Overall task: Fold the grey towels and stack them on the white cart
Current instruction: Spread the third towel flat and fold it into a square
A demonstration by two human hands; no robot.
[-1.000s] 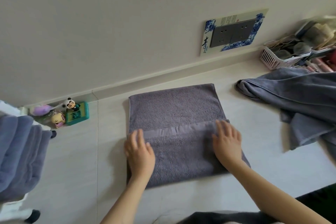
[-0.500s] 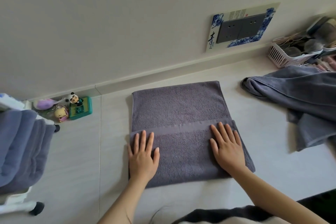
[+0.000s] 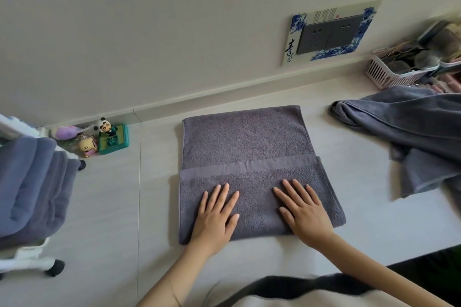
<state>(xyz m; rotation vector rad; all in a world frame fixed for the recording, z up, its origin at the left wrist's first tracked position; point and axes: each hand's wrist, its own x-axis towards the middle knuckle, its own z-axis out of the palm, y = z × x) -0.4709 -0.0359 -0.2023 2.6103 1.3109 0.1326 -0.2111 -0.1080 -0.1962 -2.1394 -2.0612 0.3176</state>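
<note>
On the near flap of the grey towel (image 3: 244, 147), I press my left hand (image 3: 215, 217) and right hand (image 3: 303, 212) flat, fingers straight, smoothing this fold; next, I judge, comes folding it again.

Home; toy figurines (image 3: 99, 137); wall sockets (image 3: 329, 35); towels (image 3: 245, 154)

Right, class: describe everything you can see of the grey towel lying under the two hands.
The grey towel is terry-looking cloth with a smooth woven band near its hem. It lies flat on the pale floor, partly folded: the near portion is turned up over the far portion, its hemmed edge running straight across. The left hand and right hand press flat on the folded layer, fingers straight and spread. Nothing else touches it.
</note>
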